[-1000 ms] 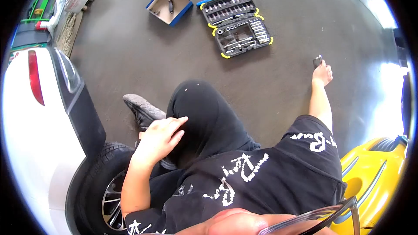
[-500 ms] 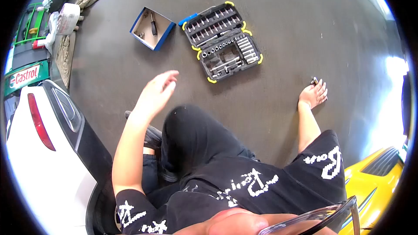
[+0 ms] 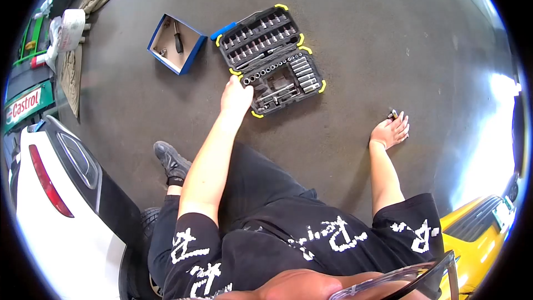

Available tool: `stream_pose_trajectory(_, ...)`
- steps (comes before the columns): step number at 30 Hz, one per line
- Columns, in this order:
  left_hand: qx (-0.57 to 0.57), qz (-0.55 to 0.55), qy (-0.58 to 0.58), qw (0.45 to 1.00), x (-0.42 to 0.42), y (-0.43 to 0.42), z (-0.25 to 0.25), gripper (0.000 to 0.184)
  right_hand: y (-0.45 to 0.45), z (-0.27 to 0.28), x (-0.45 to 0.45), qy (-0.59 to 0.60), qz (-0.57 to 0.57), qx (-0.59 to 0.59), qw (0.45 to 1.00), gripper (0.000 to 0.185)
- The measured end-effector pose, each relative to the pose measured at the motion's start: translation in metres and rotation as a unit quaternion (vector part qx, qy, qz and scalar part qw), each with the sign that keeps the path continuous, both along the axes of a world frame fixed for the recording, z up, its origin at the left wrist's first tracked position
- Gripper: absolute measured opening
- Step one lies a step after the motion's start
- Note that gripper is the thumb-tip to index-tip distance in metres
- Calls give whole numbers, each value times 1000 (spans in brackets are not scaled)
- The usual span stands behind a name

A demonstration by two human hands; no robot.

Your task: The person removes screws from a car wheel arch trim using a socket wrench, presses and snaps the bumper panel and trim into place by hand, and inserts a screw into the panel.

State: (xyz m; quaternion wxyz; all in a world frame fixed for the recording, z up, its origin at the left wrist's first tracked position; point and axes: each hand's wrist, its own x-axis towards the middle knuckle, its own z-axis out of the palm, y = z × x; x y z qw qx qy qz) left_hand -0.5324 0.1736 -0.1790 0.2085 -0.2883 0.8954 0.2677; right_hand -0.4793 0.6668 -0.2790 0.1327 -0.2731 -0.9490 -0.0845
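My left hand (image 3: 236, 96) is at the left edge of an open socket set case (image 3: 275, 58), its fingers closed on the rim near the hinge. The black case has yellow corners; bits fill its far half, sockets and extension bars the near half. My right hand (image 3: 390, 131) rests on the floor to the right, away from the case. A small metal and black tool (image 3: 393, 114) sticks out between its thumb and forefinger; most of this tool is hidden under the hand.
An open blue box (image 3: 191, 55) holds a black-handled driver (image 3: 178, 39) and small metal parts. A blue-handled tool (image 3: 224, 31) lies behind the case. A white vehicle (image 3: 61, 205) stands at left, a yellow one (image 3: 472, 244) at right. My shoe (image 3: 171, 158) is near the left arm.
My left hand has moved forward and right from above the floor to the case's left edge. My right hand stays on the floor with the small tool. The whole view has shifted slightly.
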Motion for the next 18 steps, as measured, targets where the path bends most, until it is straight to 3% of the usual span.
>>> stream_pose_trajectory(3, 49, 0, 8, 999, -15, 23, 46, 51, -8, 9, 1, 1, 5, 2, 1000, 55)
stream_pose_trajectory(7, 238, -78, 38, 967, -18, 8, 27, 63, 2, 9, -2, 0, 9, 19, 1000, 53)
stream_pose_trajectory(10, 131, -22, 168, 977, -32, -47, -1, 68, 1, 3, 2, 1, 7, 31, 999, 53)
stream_pose_trajectory(12, -53, 7, 154, 987, -42, -84, -6, 74, 3, -2, 4, 5, 19, 46, 999, 53)
stream_pose_trajectory(13, -64, 42, 127, 989, -46, -95, 5, 78, 2, -5, 5, 5, 18, 46, 999, 52)
stream_pose_trajectory(16, -107, 1, 137, 985, -37, -142, -17, 80, 2, -6, 7, 10, 23, 45, 999, 52)
stream_pose_trajectory(18, -101, 18, 136, 985, -26, -145, -13, 68, 2, -5, 6, 14, 26, 45, 999, 51)
